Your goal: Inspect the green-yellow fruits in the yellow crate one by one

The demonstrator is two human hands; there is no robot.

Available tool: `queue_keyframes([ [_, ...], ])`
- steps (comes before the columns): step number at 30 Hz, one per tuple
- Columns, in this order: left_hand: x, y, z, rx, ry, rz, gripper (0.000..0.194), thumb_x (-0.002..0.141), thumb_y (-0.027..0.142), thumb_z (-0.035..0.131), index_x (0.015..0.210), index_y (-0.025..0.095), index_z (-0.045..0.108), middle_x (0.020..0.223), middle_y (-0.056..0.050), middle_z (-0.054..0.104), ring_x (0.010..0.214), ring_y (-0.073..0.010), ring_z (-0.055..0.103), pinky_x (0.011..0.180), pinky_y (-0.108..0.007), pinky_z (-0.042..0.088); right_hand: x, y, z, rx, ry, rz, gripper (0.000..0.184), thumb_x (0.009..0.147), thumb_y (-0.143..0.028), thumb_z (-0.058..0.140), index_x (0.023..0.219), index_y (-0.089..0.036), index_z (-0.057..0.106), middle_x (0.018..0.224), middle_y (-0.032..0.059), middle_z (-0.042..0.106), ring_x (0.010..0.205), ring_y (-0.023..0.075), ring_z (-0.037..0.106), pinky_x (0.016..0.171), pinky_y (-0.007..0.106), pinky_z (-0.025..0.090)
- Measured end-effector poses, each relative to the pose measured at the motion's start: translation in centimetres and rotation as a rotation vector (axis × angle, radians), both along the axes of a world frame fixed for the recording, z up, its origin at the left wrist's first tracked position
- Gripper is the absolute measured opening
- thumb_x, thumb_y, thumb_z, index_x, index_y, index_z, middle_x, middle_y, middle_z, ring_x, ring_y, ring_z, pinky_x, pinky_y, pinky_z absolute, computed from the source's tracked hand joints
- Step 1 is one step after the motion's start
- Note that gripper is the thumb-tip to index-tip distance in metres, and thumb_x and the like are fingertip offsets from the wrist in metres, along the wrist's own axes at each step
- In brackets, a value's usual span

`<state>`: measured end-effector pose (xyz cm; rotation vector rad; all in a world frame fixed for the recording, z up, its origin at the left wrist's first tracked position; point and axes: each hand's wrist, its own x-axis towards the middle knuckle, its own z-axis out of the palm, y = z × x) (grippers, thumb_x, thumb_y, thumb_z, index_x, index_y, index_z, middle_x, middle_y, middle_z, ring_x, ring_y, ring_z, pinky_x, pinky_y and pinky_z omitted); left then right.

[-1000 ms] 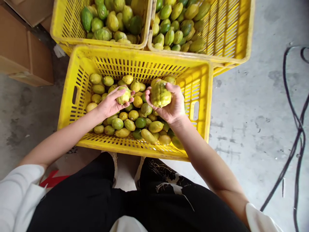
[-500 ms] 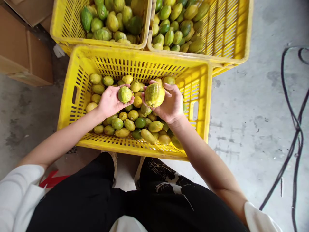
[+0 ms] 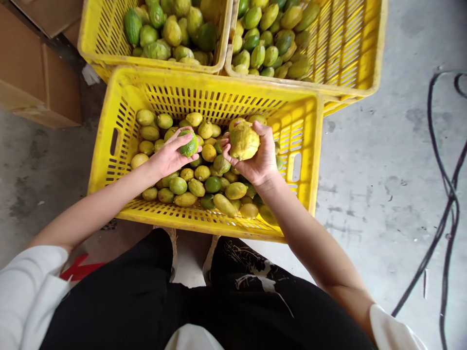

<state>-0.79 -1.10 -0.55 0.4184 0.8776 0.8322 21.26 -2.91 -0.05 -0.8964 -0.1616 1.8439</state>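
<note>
My left hand (image 3: 171, 154) is closed around a small green lemon (image 3: 188, 144), with the fingers over its top and side. In my right hand (image 3: 260, 160) sits a larger, bumpy yellow lemon (image 3: 244, 141), gripped between thumb and fingers. Both hands hover inside the near yellow crate (image 3: 288, 104), above its fruit. Below them lie many loose lemons (image 3: 197, 187), some yellow and some green. My palms hide part of the pile.
Two more yellow crates stand behind: the left crate (image 3: 105, 34) and the right crate (image 3: 359, 43), both holding green and yellow fruit. Cardboard boxes (image 3: 22, 63) are at the far left. Black cables (image 3: 443, 228) lie on the concrete floor (image 3: 365, 170) at right.
The left lemon has been turned, now showing a greener side, and my left fingers have curled over it. My right hand has rotated its lemon and shifted slightly right.
</note>
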Motion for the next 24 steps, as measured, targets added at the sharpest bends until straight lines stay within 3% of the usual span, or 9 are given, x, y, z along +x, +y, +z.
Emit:
queue_keyframes([
  [5, -0.3, 0.4, -0.4, 0.012, -0.017, 0.046, 0.009, 0.095, 0.027, 0.074, 0.1, 0.021, 0.07, 0.085, -0.001, 0.071, 0.082, -0.0173, 0.074, 0.069, -0.025, 0.058, 0.1, 0.0, -1.1, 0.0, -0.006, 0.002, 0.03, 0.089, -0.051, 0.079, 0.105, -0.032, 0.063, 0.095, 0.0017, 0.071, 0.097, 0.0227, 0.075, 0.083, 0.039, 0.073],
  [10, -0.5, 0.7, -0.3, -0.1, -0.055, 0.053, 0.018, 0.104, 0.036, 0.062, 0.105, 0.02, 0.07, 0.101, -0.008, 0.08, 0.112, -0.0285, 0.08, 0.085, -0.034, 0.067, -0.1, -0.1, -0.1, -0.023, 0.076, -0.03, 0.028, 0.093, -0.05, 0.07, 0.11, -0.029, 0.06, 0.093, 0.0042, 0.072, 0.095, 0.0243, 0.074, 0.085, 0.043, 0.073],
  [12, -0.3, 0.6, -0.2, -0.11, -0.043, 0.057, 0.017, 0.105, 0.034, 0.061, 0.107, 0.019, 0.069, 0.106, -0.009, 0.08, 0.112, -0.0265, 0.08, 0.087, -0.033, 0.067, -0.1, -0.1, 0.5, -0.052, 0.134, -0.059, 0.028, 0.096, -0.048, 0.055, 0.112, -0.026, 0.059, 0.098, 0.01, 0.074, 0.102, 0.0286, 0.075, 0.085, 0.05, 0.073],
  [15, -0.1, 0.4, 0.0, -0.083, -0.01, 0.053, 0.016, 0.104, 0.035, 0.068, 0.105, 0.019, 0.068, 0.097, -0.005, 0.078, 0.095, -0.0194, 0.08, 0.08, -0.026, 0.065, -0.1, -0.1, 0.9, -0.047, 0.202, -0.079, 0.03, 0.094, -0.042, 0.047, 0.113, -0.023, 0.059, 0.106, 0.0138, 0.075, 0.113, 0.0321, 0.077, 0.086, 0.054, 0.073],
  [20, -0.2, 0.3, 0.1, -0.03, -0.038, 0.036, 0.019, 0.098, 0.038, 0.078, 0.099, 0.022, 0.068, 0.081, 0.0, 0.069, 0.072, -0.0123, 0.071, 0.063, -0.018, 0.058, 0.1, 0.0, 0.1, 0.043, 0.092, -0.107, 0.033, 0.09, -0.052, 0.076, 0.111, -0.031, 0.062, 0.103, 0.0021, 0.076, 0.116, 0.0291, 0.076, 0.086, 0.045, 0.073],
  [24, -0.4, 0.6, -0.1, -0.034, -0.018, 0.095, 0.02, 0.098, 0.039, 0.078, 0.097, 0.021, 0.069, 0.082, -0.003, 0.069, 0.076, -0.0137, 0.072, 0.057, -0.016, 0.055, 0.2, 0.1, -0.6, 0.038, 0.034, -0.075, 0.04, 0.082, -0.053, 0.083, 0.109, -0.031, 0.064, 0.093, -0.0017, 0.073, 0.1, 0.0203, 0.074, 0.079, 0.031, 0.069],
])
